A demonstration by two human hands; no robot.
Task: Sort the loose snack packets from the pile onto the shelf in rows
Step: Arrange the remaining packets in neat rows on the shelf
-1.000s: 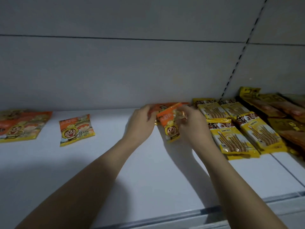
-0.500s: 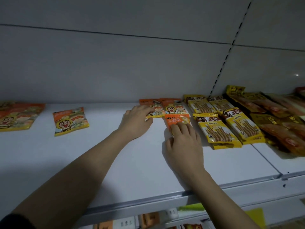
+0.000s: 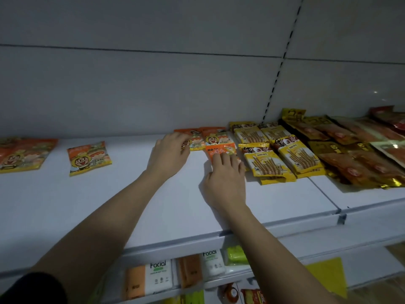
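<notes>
Shelving fills the view: a broad white metal shelf (image 3: 92, 207) under a pale grey back panel, with a lower tier of facial tissue packs (image 3: 156, 277) showing beneath its front lip. At the right end lie overlapping dark red and gold foil packets (image 3: 355, 159), and beside them rows of yellow biscuit-stick packets (image 3: 302, 156) already squared up. Far left sits a loose cluster of orange and yellow cartoon snack packets (image 3: 20, 154), with one more lone cartoon snack packet (image 3: 88, 157) well apart from both groups.

Against the back wall, just left of the yellow rows, two orange cartoon packets (image 3: 215, 137) form the start of a new row. In front of them lies a small orange plastic packet (image 3: 221, 151), flat on the shelf and touching the yellow packets' edge.

The risk, as I judge it, is slippage: the glossy film could skid on the smooth shelf if pressed unevenly, riding over the packet behind it or nudging the yellow stack out of line. A push from the left side could likewise skew the back pair.

The right hand (image 3: 225, 185) lies palm down, fingers (image 3: 219, 160) nearly straight and slightly spread, their tips pressing the orange packet's near half; nothing is pinched. The left hand (image 3: 169, 157) rests flat too, its fingers gently curved and close together, touching the left edge of the back-row packets.
</notes>
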